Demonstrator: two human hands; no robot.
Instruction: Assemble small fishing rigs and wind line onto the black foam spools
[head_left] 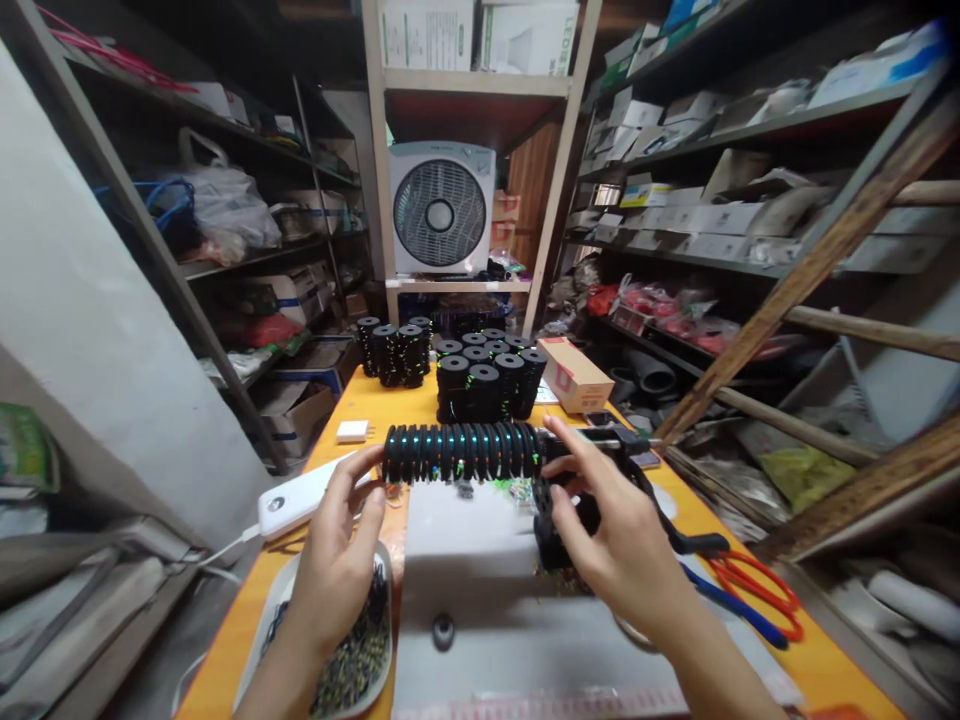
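Fingertips of the left hand [334, 545] meet the left end of a ringed black roll [461, 452], thumb spread away from them, the forearm angled in over the near left of the table [405, 408]. The right hand [619, 535] reaches from the near right, index finger extended at the roll's other end, thumb apart below; whether its hidden fingers grip anything cannot be told. The roll lies level above the table's middle. Along the left edge, a tray [388, 610] holds small dark and yellowish pieces. Toward the far right corner sits a carton [577, 375], contents hidden, beside black spools [484, 375].
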